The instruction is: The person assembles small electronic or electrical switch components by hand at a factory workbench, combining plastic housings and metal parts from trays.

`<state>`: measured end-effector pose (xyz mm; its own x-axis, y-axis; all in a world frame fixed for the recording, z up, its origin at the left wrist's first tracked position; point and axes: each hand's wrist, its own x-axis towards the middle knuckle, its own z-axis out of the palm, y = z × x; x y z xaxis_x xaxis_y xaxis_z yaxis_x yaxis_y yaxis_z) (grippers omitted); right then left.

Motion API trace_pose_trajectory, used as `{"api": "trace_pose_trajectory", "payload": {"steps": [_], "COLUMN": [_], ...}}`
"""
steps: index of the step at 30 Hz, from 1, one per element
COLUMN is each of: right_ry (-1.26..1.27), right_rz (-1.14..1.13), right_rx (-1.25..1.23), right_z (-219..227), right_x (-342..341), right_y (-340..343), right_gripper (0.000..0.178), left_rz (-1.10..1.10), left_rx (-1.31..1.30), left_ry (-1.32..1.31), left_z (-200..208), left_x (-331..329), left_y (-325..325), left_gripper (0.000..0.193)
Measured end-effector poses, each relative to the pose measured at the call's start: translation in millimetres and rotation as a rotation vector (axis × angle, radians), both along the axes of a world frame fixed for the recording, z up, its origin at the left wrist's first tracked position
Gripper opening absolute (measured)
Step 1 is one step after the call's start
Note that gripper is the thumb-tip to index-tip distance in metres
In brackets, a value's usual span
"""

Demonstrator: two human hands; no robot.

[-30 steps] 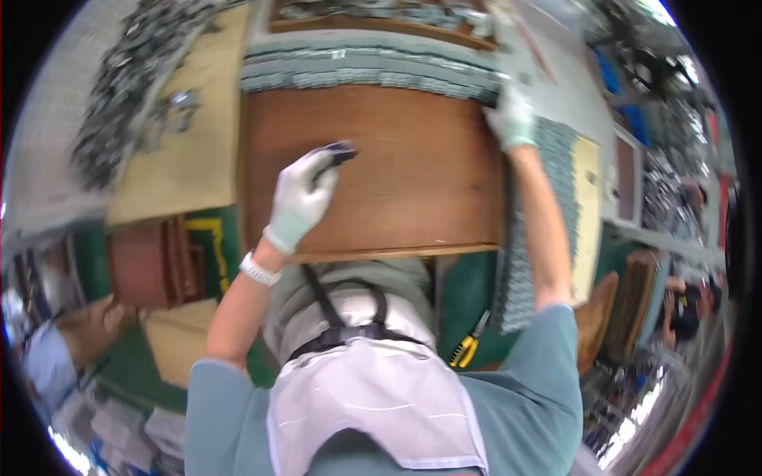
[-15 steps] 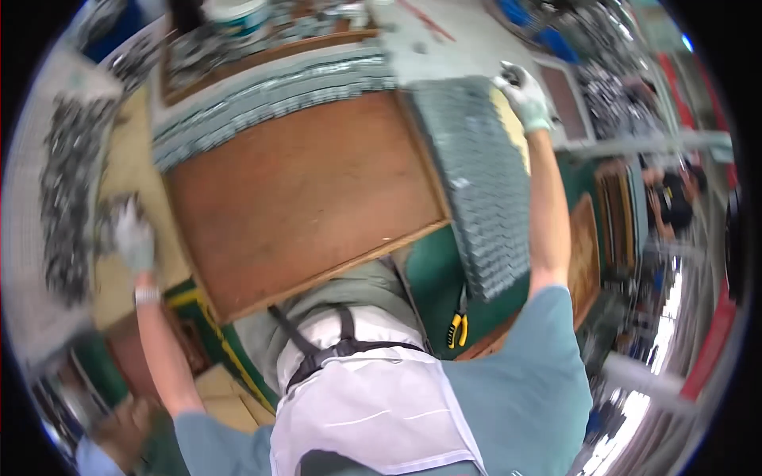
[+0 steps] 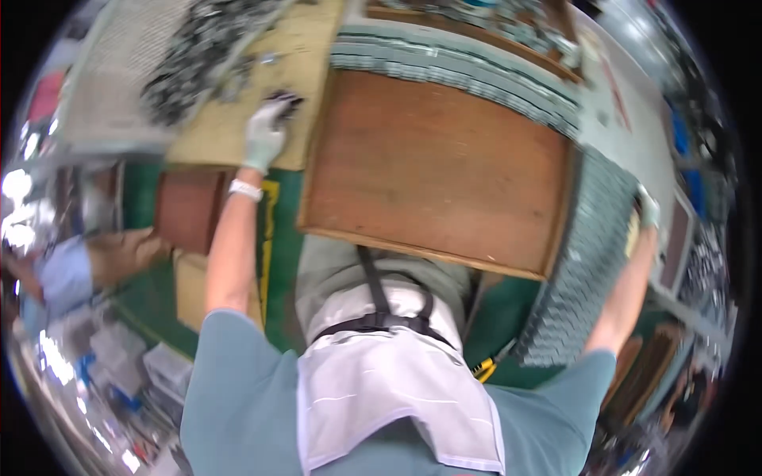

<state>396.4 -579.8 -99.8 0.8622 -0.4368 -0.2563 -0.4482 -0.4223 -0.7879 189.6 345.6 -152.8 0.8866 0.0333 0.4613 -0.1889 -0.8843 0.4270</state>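
Note:
My left hand (image 3: 265, 136), in a pale glove, is over the tan board (image 3: 305, 131) on the left. Its fingers are closed round a small dark metal part (image 3: 284, 100). Far to the right, my right hand (image 3: 649, 210), also gloved, curls at the outer edge of the block of grey metal pieces (image 3: 591, 238) packed in rows. Something dark shows at its fingertips, too blurred to name. Between my hands lies a shallow brown wooden tray (image 3: 436, 163) with a raised rim. More grey pieces (image 3: 444, 67) line its far side.
A heap of loose metal parts (image 3: 198, 59) lies at the far left. Behind the tray stands a wooden box (image 3: 476, 32) of parts. Yellow-handled pliers (image 3: 486, 369) are near my right side. Another person's arm (image 3: 119, 254) is at the left, beside a brown box (image 3: 186, 210).
The view has swung left, so the tray appears farther right. My left hand has come off the loose heap with a dark part; my right hand has drawn nearer along the block's outer edge.

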Motion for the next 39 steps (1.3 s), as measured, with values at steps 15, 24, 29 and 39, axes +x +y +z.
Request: {"api": "trace_pose_trajectory", "payload": {"steps": [15, 24, 29, 39], "right_ry": [-0.369, -0.271, -0.007, -0.113], "right_rz": [0.04, 0.644, 0.762, 0.777], "right_rx": [0.224, 0.333, 0.856, 0.845], "right_z": [33.0, 100.5, 73.1, 56.6], "right_x": [-22.7, -173.7, -203.9, -219.1], "right_y": [90.4, 399.9, 500.4, 512.8], "right_gripper": [0.033, 0.039, 0.043, 0.026], "left_rz": [0.434, -0.225, -0.406, -0.32], "left_rx": [-0.117, -1.4, -1.657, -1.853], "left_ry": [0.197, 0.245, 0.555, 0.576], "left_z": [23.0, 117.7, 90.0, 92.4], "left_x": [-30.0, -56.8, -65.0, -73.8], "left_y": [-1.5, -144.3, -192.4, -222.0], "left_gripper": [0.047, 0.044, 0.06, 0.039]}}
